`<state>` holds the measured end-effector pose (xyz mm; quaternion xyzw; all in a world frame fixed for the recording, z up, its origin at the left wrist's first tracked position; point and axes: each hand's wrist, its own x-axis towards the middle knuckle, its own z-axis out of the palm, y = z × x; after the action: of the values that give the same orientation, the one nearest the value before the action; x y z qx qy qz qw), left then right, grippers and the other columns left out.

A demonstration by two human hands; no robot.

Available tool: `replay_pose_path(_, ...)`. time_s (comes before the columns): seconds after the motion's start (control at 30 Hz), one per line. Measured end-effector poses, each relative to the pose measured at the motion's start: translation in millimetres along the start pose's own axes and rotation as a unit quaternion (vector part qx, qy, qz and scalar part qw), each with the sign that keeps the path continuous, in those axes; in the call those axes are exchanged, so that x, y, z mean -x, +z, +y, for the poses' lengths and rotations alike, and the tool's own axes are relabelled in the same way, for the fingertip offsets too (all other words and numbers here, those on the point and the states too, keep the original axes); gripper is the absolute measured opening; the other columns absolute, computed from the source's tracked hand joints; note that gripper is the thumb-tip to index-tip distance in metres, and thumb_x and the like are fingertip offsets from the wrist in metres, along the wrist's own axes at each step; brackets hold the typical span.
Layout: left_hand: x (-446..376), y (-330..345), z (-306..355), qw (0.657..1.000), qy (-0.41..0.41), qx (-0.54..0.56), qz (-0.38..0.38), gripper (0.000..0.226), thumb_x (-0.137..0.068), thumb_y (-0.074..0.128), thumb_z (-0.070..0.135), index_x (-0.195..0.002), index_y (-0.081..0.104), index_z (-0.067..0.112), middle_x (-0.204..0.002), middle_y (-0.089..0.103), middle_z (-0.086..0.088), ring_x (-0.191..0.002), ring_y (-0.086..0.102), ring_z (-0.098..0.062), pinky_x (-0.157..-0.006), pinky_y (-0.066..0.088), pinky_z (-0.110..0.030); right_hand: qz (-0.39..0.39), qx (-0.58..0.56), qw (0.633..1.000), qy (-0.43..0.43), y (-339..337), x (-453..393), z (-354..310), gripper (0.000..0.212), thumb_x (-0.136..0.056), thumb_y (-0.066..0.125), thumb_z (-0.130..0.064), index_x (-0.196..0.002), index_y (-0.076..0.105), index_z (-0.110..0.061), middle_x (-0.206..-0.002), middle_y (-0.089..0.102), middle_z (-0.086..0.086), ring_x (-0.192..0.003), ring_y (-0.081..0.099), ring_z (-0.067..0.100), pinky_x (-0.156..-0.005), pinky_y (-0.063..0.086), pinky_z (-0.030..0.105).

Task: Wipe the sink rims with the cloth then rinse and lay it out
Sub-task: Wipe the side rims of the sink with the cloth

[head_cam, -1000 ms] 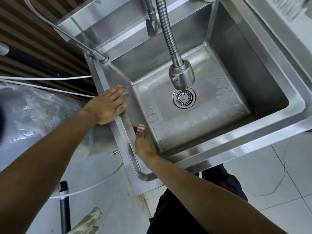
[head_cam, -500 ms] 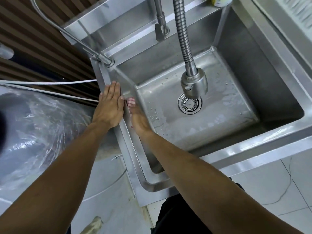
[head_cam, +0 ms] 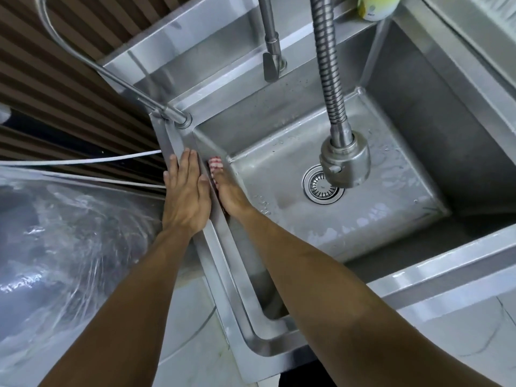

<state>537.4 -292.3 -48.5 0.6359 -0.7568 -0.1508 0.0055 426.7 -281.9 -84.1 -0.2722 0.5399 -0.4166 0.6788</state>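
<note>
A stainless steel sink has a raised left rim (head_cam: 223, 263) running from the front corner to the back. My left hand (head_cam: 185, 196) lies flat on that rim, fingers together and pointing toward the back. My right hand (head_cam: 230, 195) is pressed against the inner side of the same rim, holding a red-and-white checked cloth (head_cam: 215, 164) whose tip sticks out past my fingers. Most of the cloth is hidden under my palm.
A flexible spray faucet head (head_cam: 344, 160) hangs over the drain (head_cam: 322, 187) in the wet basin. A thin pipe (head_cam: 178, 117) enters at the back left corner. A plastic-wrapped surface (head_cam: 69, 233) lies left of the sink. A yellow bottle (head_cam: 377, 7) stands at the back rim.
Both hands have slid along the left rim toward the back of the sink. The right hand carried the cloth from near the front up beside the left hand.
</note>
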Motion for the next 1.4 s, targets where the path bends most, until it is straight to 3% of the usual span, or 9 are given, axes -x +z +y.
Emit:
replay_pose_path(0.33, -44.7, -21.2, 20.4, 0.997, 0.055, 0.024, 0.057, 0.058, -0.107, 0.015, 0.032, -0.161, 0.017, 0.012, -0.17, 0.013, -0.005, -0.157, 0.003, -0.017, -0.126, -0.008, -0.036, 0.084, -0.181, 0.979, 0.042, 21.1, -38.1, -31.3, 0.029, -0.103, 0.049, -0.035, -0.105, 0.077, -0.029, -0.114, 0.079, 0.002, -0.107, 0.073, 0.017, -0.104, 0.056, 0.039)
replay_pose_path(0.53, -101.6, -60.8, 37.5, 0.991, 0.126, 0.025, 0.038, 0.054, -0.111, 0.018, 0.037, -0.162, 0.017, 0.019, -0.17, 0.011, 0.001, -0.156, 0.007, -0.013, -0.127, 0.005, -0.035, 0.114, -0.397, 0.908, 0.075, -13.9, -47.7, -37.3, 0.016, -0.091, 0.053, -0.024, -0.078, 0.05, -0.017, -0.055, 0.049, -0.002, -0.035, 0.047, 0.008, -0.031, 0.034, 0.015)
replay_pose_path(0.7, -140.1, -51.5, 26.6, 0.97, 0.204, -0.129, -0.034, 0.056, -0.111, 0.021, 0.034, -0.162, 0.009, 0.014, -0.17, 0.001, -0.006, -0.157, -0.001, -0.023, -0.127, -0.001, -0.039, 0.236, -0.46, 0.856, 0.002, -24.4, -95.2, -80.8, 0.037, -0.111, 0.036, -0.043, -0.131, 0.06, -0.023, -0.12, 0.066, 0.004, -0.111, 0.066, 0.018, -0.098, 0.055, 0.033)
replay_pose_path(0.83, -155.8, -39.1, 24.2, 0.968, 0.204, -0.131, -0.06, 0.055, -0.11, 0.025, 0.025, -0.162, 0.012, 0.009, -0.17, 0.003, -0.011, -0.157, 0.0, -0.032, -0.125, 0.001, -0.042, 0.235, -0.438, 0.867, 0.028, 6.7, -133.6, -69.5, 0.059, -0.104, 0.03, -0.058, -0.155, 0.035, -0.028, -0.141, 0.063, 0.005, -0.113, 0.067, 0.021, -0.098, 0.058, 0.038)
replay_pose_path(1.03, -152.7, -28.0, 21.2, 0.971, 0.222, -0.055, -0.064, 0.054, -0.111, 0.022, 0.029, -0.163, 0.008, 0.021, -0.17, 0.0, 0.001, -0.156, -0.009, -0.023, -0.123, -0.008, -0.032, 0.191, -0.508, 0.838, 0.053, -30.0, -128.3, -85.3, 0.046, -0.104, 0.024, -0.023, -0.066, 0.047, -0.016, -0.044, 0.05, -0.002, -0.036, 0.047, 0.009, -0.04, 0.038, 0.015)
replay_pose_path(1.1, -150.1, -25.2, 19.7, 0.972, 0.223, -0.059, -0.051, 0.054, -0.111, 0.019, 0.032, -0.163, 0.007, 0.021, -0.17, -0.001, 0.003, -0.156, -0.01, -0.02, -0.125, -0.008, -0.033, 0.25, -0.489, 0.836, -0.009, -50.0, -134.8, -106.4, 0.038, -0.105, 0.027, -0.035, -0.103, 0.06, -0.016, -0.083, 0.067, -0.001, -0.071, 0.062, 0.009, -0.066, 0.048, 0.018)
replay_pose_path(1.17, -147.9, -22.9, 19.2, 0.971, 0.228, -0.07, -0.033, 0.054, -0.111, 0.016, 0.033, -0.163, 0.007, 0.023, -0.171, 0.001, 0.003, -0.157, -0.007, -0.019, -0.127, -0.001, -0.038, 0.326, -0.415, 0.847, -0.065, -52.8, -139.0, -104.5, 0.058, -0.109, 0.028, -0.044, -0.164, 0.017, -0.029, -0.164, 0.029, 0.001, -0.148, 0.032, 0.016, -0.115, 0.025, 0.032)
replay_pose_path(1.3, -145.4, -20.8, 22.2, 0.968, 0.229, -0.095, -0.025, 0.053, -0.11, 0.013, 0.04, -0.162, 0.002, 0.034, -0.17, -0.004, 0.008, -0.157, -0.01, -0.019, -0.126, 0.0, -0.037, 0.311, -0.288, 0.903, -0.074, -35.8, -132.5, -70.2, 0.079, -0.1, 0.029, -0.067, -0.165, -0.004, -0.037, -0.175, -0.01, -0.004, -0.161, -0.002, 0.017, -0.13, 0.01, 0.055)
replay_pose_path(1.4, -144.5, -19.9, 23.5, 0.966, 0.229, -0.118, -0.026, 0.054, -0.11, 0.012, 0.04, -0.161, -0.003, 0.036, -0.17, -0.008, 0.008, -0.156, -0.014, -0.018, -0.126, -0.002, -0.039, 0.332, -0.152, 0.903, -0.225, -53.5, -115.8, -68.0, 0.061, -0.114, 0.029, -0.026, -0.162, -0.009, -0.023, -0.168, -0.02, -0.007, -0.148, -0.026, -0.012, -0.126, -0.012, 0.019)
